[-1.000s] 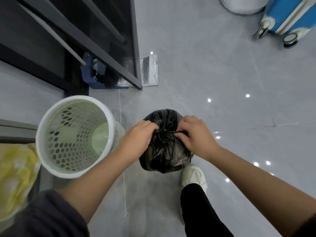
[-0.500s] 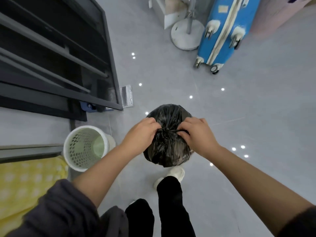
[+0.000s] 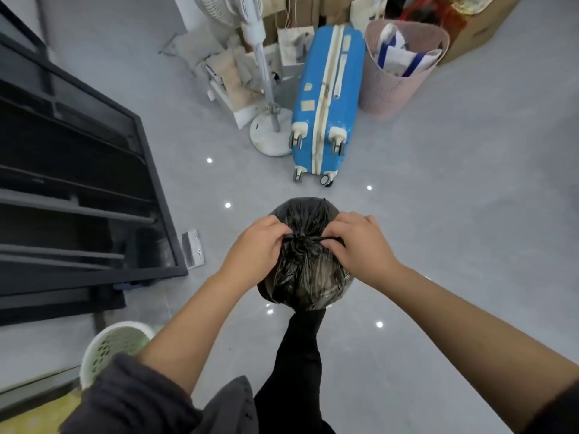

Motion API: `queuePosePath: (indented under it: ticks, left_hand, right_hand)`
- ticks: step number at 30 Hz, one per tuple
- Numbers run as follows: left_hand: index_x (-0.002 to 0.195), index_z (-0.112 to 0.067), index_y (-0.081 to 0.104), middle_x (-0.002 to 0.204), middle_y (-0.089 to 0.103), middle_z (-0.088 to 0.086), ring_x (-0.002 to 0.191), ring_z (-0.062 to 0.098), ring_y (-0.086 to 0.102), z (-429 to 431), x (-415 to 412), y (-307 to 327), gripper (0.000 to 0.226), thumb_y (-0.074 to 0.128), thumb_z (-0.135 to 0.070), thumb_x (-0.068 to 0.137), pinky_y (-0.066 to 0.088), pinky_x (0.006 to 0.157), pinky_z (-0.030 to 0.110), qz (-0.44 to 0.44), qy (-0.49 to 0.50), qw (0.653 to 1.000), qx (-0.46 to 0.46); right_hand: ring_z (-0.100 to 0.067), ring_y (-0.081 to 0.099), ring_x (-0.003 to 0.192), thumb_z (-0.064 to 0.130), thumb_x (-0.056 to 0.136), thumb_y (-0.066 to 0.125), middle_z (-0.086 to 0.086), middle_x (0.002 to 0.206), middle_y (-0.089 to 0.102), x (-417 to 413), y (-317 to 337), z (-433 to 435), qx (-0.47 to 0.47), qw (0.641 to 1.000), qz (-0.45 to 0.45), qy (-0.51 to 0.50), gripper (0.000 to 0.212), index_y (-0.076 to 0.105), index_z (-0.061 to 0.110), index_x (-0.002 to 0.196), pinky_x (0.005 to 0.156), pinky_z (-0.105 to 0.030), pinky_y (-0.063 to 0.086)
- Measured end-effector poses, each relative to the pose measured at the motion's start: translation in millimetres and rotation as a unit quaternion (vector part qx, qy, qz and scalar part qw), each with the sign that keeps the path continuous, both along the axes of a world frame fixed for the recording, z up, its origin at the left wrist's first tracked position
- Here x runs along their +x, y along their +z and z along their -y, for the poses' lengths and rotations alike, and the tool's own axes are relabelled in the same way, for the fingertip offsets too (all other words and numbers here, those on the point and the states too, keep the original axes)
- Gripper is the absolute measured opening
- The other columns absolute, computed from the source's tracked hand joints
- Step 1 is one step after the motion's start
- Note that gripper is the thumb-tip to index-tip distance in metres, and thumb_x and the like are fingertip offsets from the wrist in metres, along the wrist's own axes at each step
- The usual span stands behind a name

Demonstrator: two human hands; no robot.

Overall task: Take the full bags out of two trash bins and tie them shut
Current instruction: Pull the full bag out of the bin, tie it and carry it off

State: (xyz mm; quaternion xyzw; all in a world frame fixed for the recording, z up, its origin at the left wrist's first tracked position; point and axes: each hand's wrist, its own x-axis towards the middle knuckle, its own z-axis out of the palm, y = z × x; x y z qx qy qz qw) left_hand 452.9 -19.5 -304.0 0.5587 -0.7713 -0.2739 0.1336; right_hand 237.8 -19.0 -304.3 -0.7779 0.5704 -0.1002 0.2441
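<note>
Left hand: left hand is gripping the gathered plastic at 9 o'clock of the knot, fingers curled tight and pinching one twisted end of the bag.
Right hand: right hand is doing the same at 3 o'clock of the knot, thumb and fingertips pinching the other thin strand, which is stretching taut toward the middle.
Bag: I am holding the black trash bag up off the floor between both hands; it is bulging round and full, and its lower part is hanging in front of my leg.
Knot: the knot is sitting on top of the bag, midway between my hands, with the plastic puckering in toward it.
Bin: the white bin with holes in its wall is standing on the floor at 8 o'clock from the bag, well apart from it, partly hidden behind my left forearm; no bag is showing inside it.
Floor: grey floor is reflecting small spots of light around the bag.
Beyond the bag: at 12 o'clock a blue suitcase is standing on its wheels, just beside the round base of a white fan; a pink basket of papers is touching the suitcase at its 2 o'clock side.
At 9 to 10 o'clock: a dark shelf unit is standing along the wall.
</note>
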Motion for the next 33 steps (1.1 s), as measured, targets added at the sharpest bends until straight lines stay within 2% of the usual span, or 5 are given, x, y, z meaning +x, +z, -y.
queuePosePath:
  ticks: [9,17,23,27,33]
  left_hand:
    - [0.104,-0.01,0.069,0.102,0.063,0.002,0.099,0.017,0.055,130,-143,17,0.025,0.048,-0.003,0.09,0.044,0.087,0.024,-0.021,-0.041,0.999,0.013]
    - [0.104,-0.012,0.067,0.1,0.061,0.001,0.096,0.016,0.054,223,-300,13,0.025,0.047,-0.005,0.091,0.044,0.084,0.027,-0.036,-0.048,0.998,-0.005]
    - [0.104,-0.011,0.068,0.1,0.062,0.002,0.095,0.02,0.056,270,-433,12,0.028,0.046,-0.001,0.09,0.046,0.087,0.032,-0.043,-0.02,0.999,0.002]
    - [0.103,-0.01,0.068,0.099,0.063,0.004,0.095,0.02,0.057,304,-511,17,0.027,0.047,0.0,0.089,0.043,0.085,0.026,-0.052,-0.017,0.998,-0.003]
    - [0.101,-0.008,0.069,0.099,0.064,0.005,0.094,0.02,0.058,376,-605,14,0.026,0.048,0.0,0.089,0.044,0.085,0.026,-0.064,-0.036,0.997,-0.007]
  right_hand:
    - [-0.017,0.055,0.094,0.027,0.089,0.061,0.006,0.092,0.061,-140,23,112,0.016,0.998,-0.004,-0.064,0.009,0.069,0.024,0.09,0.087,-0.032,0.031]
    - [-0.017,0.056,0.094,0.027,0.088,0.063,0.006,0.091,0.061,-293,20,193,-0.014,0.994,-0.006,-0.112,0.008,0.07,0.024,0.09,0.082,-0.03,0.029]
    - [-0.018,0.056,0.096,0.026,0.087,0.064,0.006,0.093,0.062,-421,23,241,0.004,0.992,0.011,-0.123,0.008,0.07,0.023,0.091,0.086,-0.033,0.033]
    - [-0.016,0.056,0.096,0.026,0.088,0.063,0.007,0.093,0.062,-498,30,275,0.002,0.992,0.001,-0.124,0.008,0.07,0.024,0.09,0.085,-0.032,0.032]
    - [-0.018,0.056,0.096,0.024,0.087,0.064,0.005,0.092,0.062,-591,26,339,-0.002,0.988,0.005,-0.154,0.007,0.07,0.023,0.088,0.085,-0.033,0.033]
